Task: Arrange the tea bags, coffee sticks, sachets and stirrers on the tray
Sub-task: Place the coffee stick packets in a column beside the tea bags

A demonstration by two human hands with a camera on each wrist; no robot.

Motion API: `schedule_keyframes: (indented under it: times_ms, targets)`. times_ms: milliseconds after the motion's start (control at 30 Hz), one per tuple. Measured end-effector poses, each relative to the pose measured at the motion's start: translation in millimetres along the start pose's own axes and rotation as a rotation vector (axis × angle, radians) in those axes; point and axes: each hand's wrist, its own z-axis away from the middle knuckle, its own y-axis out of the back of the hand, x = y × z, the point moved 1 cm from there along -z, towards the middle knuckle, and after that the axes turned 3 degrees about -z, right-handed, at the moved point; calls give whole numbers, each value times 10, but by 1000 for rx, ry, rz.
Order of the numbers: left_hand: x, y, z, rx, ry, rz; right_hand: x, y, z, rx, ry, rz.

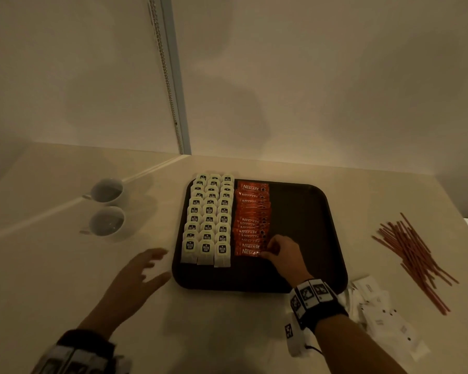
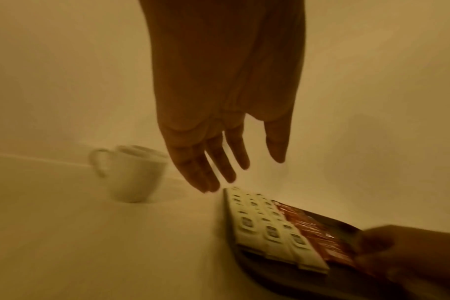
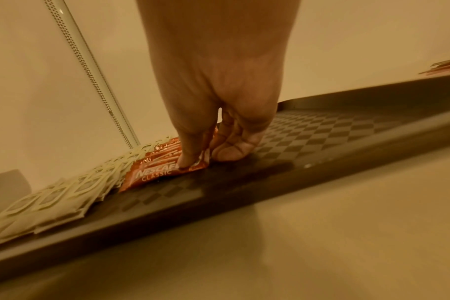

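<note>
We see the right hand (image 1: 280, 253) pinch the nearest coffee stick (image 3: 162, 172) at the red column's front on the tray (image 1: 303, 211), beside three tea bag (image 1: 208, 220) rows; the left hand (image 1: 135, 276) hovers spread, empty, above the bench (image 1: 227, 333); stirrers (image 1: 414, 255) and sachets (image 1: 384, 317) lie off-tray, right

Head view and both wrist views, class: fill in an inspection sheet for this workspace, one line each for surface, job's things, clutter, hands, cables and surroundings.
Surface: pale countertop, dimly lit.
Job's things: dark tray; tea bags in three columns on its left part; coffee sticks in one overlapping column beside them; right part of tray bare. Stirrers and white sachets lie loose on the countertop, right of the tray.
Clutter: two white cups left of the tray.
Hands: left hand open, holding nothing; right hand pinches the nearest coffee stick.
Cables: thin black cable at the right wrist device.
Surroundings: plain walls, bead chain in the corner.
</note>
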Motion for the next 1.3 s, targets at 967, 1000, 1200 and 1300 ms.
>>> schedule_keyframes:
  times_ms: [967,1000,1200,1300]
  targets:
    - [763,-1494,-1131,-194,-474,-1073,-290,134,-636,-179,-262,-48]
    - [751,-1495,-1133,-190,-476,-1074,-292,126,-638,-179,-264,-45]
    - [677,-1511,-1173,-172,-519,-1085,-320,109,-663,-171,-284,-41]
    - [677,-1512,-1169,-166,-545,-1050,-353,158,-654,-178,-295,-78]
